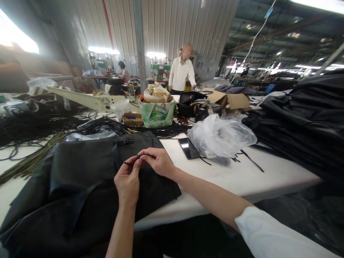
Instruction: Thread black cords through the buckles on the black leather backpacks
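My left hand (128, 181) and my right hand (157, 161) meet above a black bag (80, 165) lying on the table. Both are closed in a pinch on a thin black cord (128, 163), a short piece of which shows beside the left fingers. Something small and dark sits between the fingertips, mostly hidden, and I cannot make out what it is. Just behind my hands, a black buckle (126, 141) on a strap rests on the bag.
A phone (189, 148) and a clear plastic bag (221, 136) lie on the white table (188, 182). Bundles of black cords (107, 123) spread behind the bag. A green box (158, 114) holds rolled webbing. Black fabric (301, 118) is piled right. A person (181, 73) stands beyond.
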A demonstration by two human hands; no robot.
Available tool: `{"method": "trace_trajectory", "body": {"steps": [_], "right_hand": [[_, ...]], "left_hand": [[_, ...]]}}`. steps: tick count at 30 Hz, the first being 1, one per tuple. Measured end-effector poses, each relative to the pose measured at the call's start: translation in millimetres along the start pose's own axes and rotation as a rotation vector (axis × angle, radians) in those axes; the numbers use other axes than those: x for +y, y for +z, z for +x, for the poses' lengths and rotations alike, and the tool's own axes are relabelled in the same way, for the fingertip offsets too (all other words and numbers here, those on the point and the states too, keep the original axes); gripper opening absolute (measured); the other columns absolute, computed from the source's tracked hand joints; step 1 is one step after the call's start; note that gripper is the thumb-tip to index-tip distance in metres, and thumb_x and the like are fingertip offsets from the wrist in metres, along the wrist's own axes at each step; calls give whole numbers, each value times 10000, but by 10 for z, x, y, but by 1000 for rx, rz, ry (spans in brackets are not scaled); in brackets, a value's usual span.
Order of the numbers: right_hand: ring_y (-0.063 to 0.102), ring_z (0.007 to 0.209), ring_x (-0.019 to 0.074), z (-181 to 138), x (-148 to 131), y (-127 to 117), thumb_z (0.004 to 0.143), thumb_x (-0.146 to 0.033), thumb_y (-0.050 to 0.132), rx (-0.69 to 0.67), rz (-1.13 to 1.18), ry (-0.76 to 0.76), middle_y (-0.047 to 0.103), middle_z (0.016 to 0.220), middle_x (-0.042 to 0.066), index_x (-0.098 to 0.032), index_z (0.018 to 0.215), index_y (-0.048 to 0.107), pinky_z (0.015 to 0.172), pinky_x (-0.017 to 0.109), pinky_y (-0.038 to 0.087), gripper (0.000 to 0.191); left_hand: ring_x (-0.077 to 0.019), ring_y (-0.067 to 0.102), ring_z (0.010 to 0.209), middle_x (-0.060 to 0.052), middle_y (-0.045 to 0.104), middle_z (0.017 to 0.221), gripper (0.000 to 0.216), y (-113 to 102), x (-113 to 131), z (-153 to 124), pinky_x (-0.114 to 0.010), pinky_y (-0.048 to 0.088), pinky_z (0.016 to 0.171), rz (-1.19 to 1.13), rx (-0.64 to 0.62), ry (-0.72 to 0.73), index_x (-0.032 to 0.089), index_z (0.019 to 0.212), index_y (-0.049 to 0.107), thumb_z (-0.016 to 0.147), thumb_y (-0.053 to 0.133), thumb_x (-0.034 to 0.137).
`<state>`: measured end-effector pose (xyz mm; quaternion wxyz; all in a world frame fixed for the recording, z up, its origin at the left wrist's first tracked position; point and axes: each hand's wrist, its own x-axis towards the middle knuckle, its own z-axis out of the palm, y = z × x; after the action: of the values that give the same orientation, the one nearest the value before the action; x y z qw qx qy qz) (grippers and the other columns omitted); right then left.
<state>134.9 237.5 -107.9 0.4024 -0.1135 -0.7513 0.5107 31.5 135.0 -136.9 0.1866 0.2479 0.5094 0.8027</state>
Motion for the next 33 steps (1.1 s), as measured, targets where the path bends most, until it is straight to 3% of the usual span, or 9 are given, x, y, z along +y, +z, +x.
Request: {"method": "trace_trajectory", "body": {"steps": [7,11,15,20,23,26,28,30,33], "right_hand": [[742,859,176,-7,-40,-6,1052,-363,723,7,-65,-62,786,992,57,-181,1100,853,815,272,603,229],[752,977,198,-11,-50,10,1041,-368,769,5,-67,-119,800,1104,73,-212,1137,878,890,293,596,213],[754,960,187,-24,-46,15,1048,-339,781,20,-54,-190,793,1089,70,-217,1153,881,875,286,593,189],[741,991,187,-44,-41,5,1064,-263,744,1,-121,-280,765,1095,72,-215,1116,870,919,300,591,144],[731,1003,187,-43,-30,4,1055,-269,746,-24,-148,-243,749,1125,77,-208,1107,853,923,298,592,134],[738,1032,195,-22,0,-2,971,-344,868,-37,-129,-147,751,1274,88,-211,1306,788,898,292,593,369],[742,1156,230,-7,29,-4,896,-376,950,-93,-164,-143,759,1350,95,-223,1491,690,1008,325,565,666],[741,1225,249,0,56,0,904,-390,954,-159,-240,-161,800,1298,85,-231,1580,628,1119,363,492,767],[778,1086,212,-4,73,3,988,-345,887,-174,-337,-160,842,1176,55,-254,1452,741,1116,368,428,495]], "left_hand": [[-223,789,868,-70,822,951,454,-3,-4,3,-401,671,923,-25,40,-4,159,1025,855,709,1023,439],[-165,751,867,-59,830,972,432,-43,-28,17,-290,627,861,-50,80,3,179,1019,875,726,1021,460],[-115,704,794,-38,836,949,400,-76,-55,16,-216,573,756,-53,75,-2,210,1039,892,752,1018,459],[-147,746,906,-60,855,1129,399,-71,-49,-21,-252,598,836,-20,34,-6,233,1147,890,832,977,463],[-155,759,945,-72,854,1135,414,-64,-24,-26,-257,602,890,-42,26,-18,212,1153,888,825,988,443],[-160,766,966,-67,848,1093,451,-80,6,-5,-258,607,888,-118,27,-57,214,1156,878,802,1000,466],[-151,758,930,-56,838,1058,489,-101,23,16,-241,601,816,-156,23,-88,221,1158,868,778,1012,491],[-148,748,913,-52,828,1041,522,-121,33,37,-226,585,765,-186,21,-107,220,1155,859,749,1029,500],[-149,730,902,-57,812,1013,522,-135,41,59,-236,576,771,-223,14,-108,202,1150,848,764,1020,508]]}}
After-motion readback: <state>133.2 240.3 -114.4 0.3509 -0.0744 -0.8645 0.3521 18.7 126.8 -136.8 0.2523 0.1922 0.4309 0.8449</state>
